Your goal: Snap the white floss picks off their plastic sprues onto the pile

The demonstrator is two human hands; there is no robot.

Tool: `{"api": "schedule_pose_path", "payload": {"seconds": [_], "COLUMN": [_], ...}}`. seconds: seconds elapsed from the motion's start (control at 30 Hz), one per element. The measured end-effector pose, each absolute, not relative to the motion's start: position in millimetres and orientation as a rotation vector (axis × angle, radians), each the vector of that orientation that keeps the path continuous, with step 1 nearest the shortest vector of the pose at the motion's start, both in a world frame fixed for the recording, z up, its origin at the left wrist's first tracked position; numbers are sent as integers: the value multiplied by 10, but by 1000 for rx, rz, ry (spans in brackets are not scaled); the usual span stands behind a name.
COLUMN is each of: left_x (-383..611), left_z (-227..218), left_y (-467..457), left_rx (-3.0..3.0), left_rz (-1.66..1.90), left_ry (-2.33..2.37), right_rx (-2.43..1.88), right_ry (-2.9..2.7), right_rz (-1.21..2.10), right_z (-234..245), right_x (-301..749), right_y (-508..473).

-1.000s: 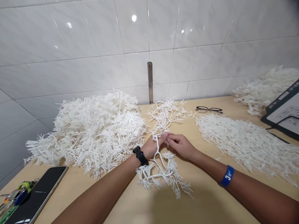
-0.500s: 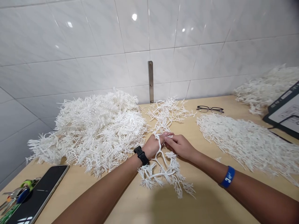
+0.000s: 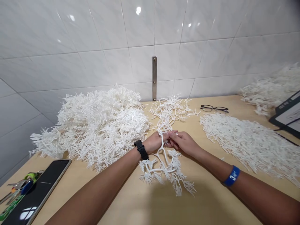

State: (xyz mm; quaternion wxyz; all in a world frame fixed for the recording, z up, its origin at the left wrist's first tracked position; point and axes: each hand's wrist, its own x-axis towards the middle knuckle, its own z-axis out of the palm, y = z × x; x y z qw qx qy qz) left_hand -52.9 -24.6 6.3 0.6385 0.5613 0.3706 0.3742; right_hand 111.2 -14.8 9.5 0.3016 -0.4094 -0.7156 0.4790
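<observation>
A branching white plastic sprig [image 3: 163,170] with feathery tips hangs over my left hand [image 3: 154,141] and spreads onto the table toward me. My left hand, wearing a black watch, is closed around part of it. Against those fingers, my right hand [image 3: 184,142] pinches at a small white tip of the sprig. The fingertips of both hands meet, and the exact grip is partly hidden. Just beyond them lies a small heap of bare white stems [image 3: 172,107]. To the left rises a large pile of feathery white sprigs [image 3: 100,125].
A flat spread of small white pieces [image 3: 248,143] covers the right, with glasses [image 3: 214,108] behind it. Another white pile [image 3: 272,89] and a dark-framed board [image 3: 289,114] stand far right. A phone [image 3: 38,190] and keys [image 3: 22,187] lie front left. A tiled wall [image 3: 105,68] closes the back.
My right hand has shifted slightly, its fingers now more bent at the sprig's tip. The sprig stays draped over my left hand. The whole view has tilted a little.
</observation>
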Motion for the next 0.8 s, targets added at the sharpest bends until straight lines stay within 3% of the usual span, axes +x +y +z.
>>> {"api": "schedule_pose_path", "payload": {"seconds": [0.8], "left_x": [-370], "left_z": [159], "left_y": [-391], "left_rx": [1192], "left_rz": [1066], "left_ry": [790], "right_rx": [-971], "right_ry": [-2019], "right_rz": [998], "right_z": [90], "right_x": [1082], "right_y": [-261]}}
